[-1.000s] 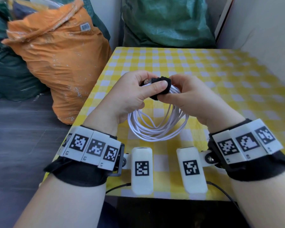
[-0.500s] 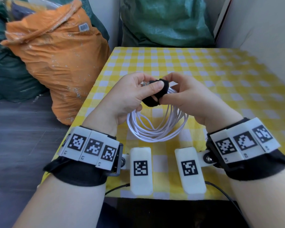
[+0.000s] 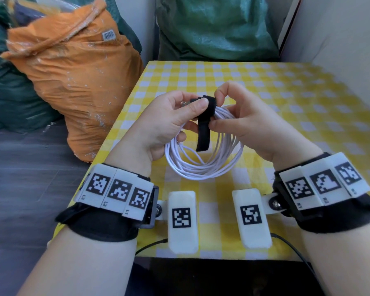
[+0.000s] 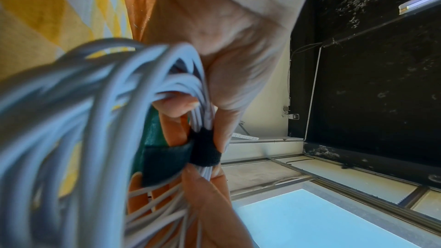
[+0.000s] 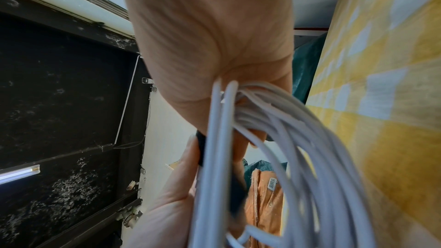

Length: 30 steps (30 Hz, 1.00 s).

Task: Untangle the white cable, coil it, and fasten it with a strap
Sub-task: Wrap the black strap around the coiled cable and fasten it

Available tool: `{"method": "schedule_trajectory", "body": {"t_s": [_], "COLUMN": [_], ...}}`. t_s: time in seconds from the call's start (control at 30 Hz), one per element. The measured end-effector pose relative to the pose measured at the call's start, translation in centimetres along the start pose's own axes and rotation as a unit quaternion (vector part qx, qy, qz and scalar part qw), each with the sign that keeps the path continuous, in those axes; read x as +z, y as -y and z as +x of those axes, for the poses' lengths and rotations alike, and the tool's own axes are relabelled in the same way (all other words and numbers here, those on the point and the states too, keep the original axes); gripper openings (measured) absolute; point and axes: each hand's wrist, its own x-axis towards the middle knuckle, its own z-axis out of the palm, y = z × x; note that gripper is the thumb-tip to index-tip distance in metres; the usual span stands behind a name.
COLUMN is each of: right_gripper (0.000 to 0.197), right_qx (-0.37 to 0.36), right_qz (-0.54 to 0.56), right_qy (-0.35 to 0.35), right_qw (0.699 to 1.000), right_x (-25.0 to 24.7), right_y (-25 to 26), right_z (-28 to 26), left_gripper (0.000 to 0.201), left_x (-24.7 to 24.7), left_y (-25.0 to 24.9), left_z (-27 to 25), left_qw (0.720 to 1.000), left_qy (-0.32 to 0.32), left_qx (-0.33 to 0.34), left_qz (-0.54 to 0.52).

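The white cable (image 3: 203,169) is wound into a coil of several loops and hangs from both hands above the yellow checked table (image 3: 297,99). A black strap (image 3: 203,133) wraps the top of the coil, and its loose tail hangs down over the loops. My left hand (image 3: 186,112) grips the top of the coil, its thumb pressing the strap. My right hand (image 3: 229,116) grips the coil just right of the strap, thumb tip against the tail. The left wrist view shows the strap (image 4: 205,148) banded round the cable (image 4: 95,120). The right wrist view shows cable (image 5: 286,139) loops crossing the palm.
An orange sack (image 3: 77,82) stands on the floor against the table's left edge. Green sacks (image 3: 218,28) sit behind the table's far edge and more at far left (image 3: 9,92). A pale wall (image 3: 340,39) runs along the right side.
The strap's end, earlier bunched under the thumbs at the top of the coil, now hangs down as a loose tail. Both hands have stayed at the coil's top.
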Motion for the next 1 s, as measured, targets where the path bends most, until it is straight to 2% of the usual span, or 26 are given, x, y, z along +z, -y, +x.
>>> {"method": "schedule_trajectory", "body": {"t_s": [0.17, 0.3, 0.47, 0.73, 0.9, 1.0], "right_gripper": [0.030, 0.032, 0.035, 0.016, 0.011, 0.011], "right_qx": [-0.004, -0.040, -0.065, -0.099, -0.144, -0.159], "right_qz": [-0.022, -0.097, -0.106, -0.118, -0.082, -0.035], "right_qy": [0.009, 0.023, 0.019, -0.018, 0.065, 0.072], "right_qw": [1.000, 0.994, 0.992, 0.988, 0.984, 0.984], "right_x": [-0.2, -0.2, -0.1, -0.2, -0.5, -0.5], "right_y": [-0.1, 0.0, 0.2, -0.2, 0.2, 0.3], "right_z": [0.1, 0.1, 0.1, 0.3, -0.1, -0.1], "left_gripper": [0.022, 0.021, 0.017, 0.025, 0.015, 0.014], "left_x": [-0.1, -0.2, -0.3, 0.0, -0.5, -0.7], "left_y": [0.3, 0.4, 0.5, 0.5, 1.2, 1.3], "left_z": [0.3, 0.3, 0.4, 0.4, 0.8, 0.9], "left_qw": [0.999, 0.999, 0.999, 0.998, 0.999, 0.998], "left_qy": [-0.013, -0.014, -0.004, 0.022, -0.033, -0.048], "left_qx": [0.003, -0.010, -0.024, -0.031, -0.030, -0.031], "left_qz": [-0.030, -0.037, -0.045, -0.053, -0.009, 0.000]}}
